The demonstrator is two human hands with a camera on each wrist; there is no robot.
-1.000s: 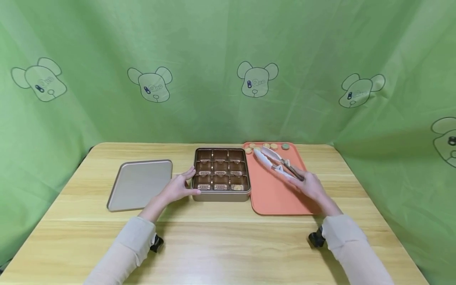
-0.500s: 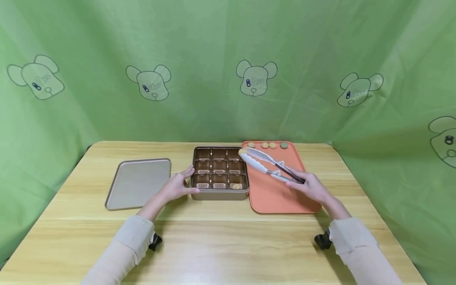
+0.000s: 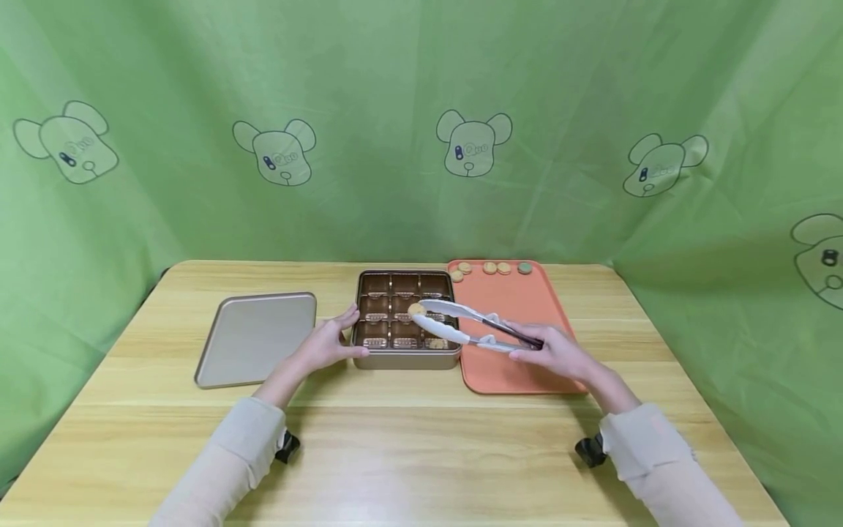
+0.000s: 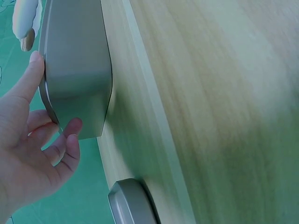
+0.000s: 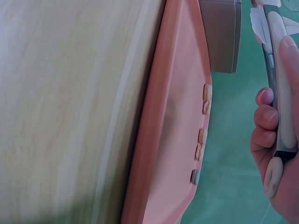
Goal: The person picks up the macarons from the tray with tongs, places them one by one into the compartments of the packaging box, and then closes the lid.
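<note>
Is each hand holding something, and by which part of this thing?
The right hand holds the tongs by the handles; their tips grip a yellowish round piece. The left hand touches the box's near left corner; whether it grips is unclear.

We see white-tipped tongs, brown compartment insert, orange tray. We log green curtain, grey-outlined animal-head print.

A green curtain hung behind and at both sides of a wooden table.
On the curtain were printed animal faces with round ears, four of them whole and one cut by the right edge of the head view. The table top was light, with visible grain.
</note>
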